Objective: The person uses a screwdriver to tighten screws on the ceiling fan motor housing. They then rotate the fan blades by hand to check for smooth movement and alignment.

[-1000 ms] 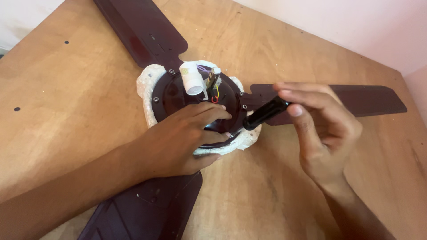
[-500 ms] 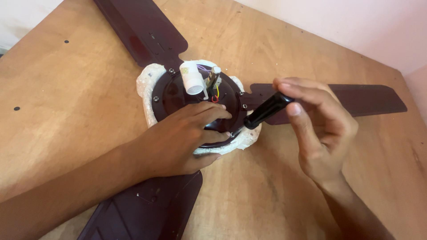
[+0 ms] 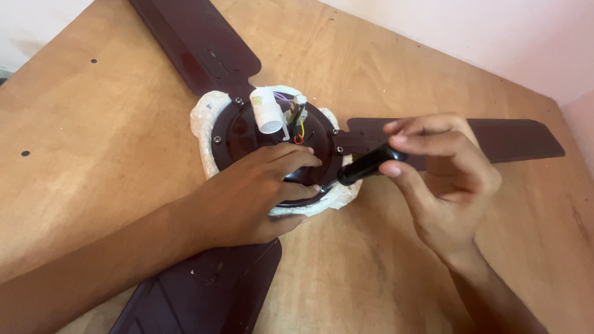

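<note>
A dark maroon ceiling fan lies flat on a wooden table (image 3: 105, 130). Its round motor housing (image 3: 247, 133) rests on a ring of white foam (image 3: 204, 117). A white cylinder-shaped capacitor (image 3: 267, 111) with coloured wires stands beside the shaft at the hub. My left hand (image 3: 247, 198) lies palm down on the near side of the housing, fingers spread over its rim. My right hand (image 3: 445, 179) grips a black-handled screwdriver (image 3: 368, 164), whose tip meets the housing's rim at the right, just past my left fingertips.
Three fan blades spread out from the hub: one to the far left (image 3: 192, 43), one to the right (image 3: 520, 139) under my right hand, one toward me (image 3: 204, 291). A pale pink wall (image 3: 495, 37) runs behind the table's far edge.
My right hand has shifted its fingers slightly around the screwdriver handle. The left hand and the fan have stayed where they were.
</note>
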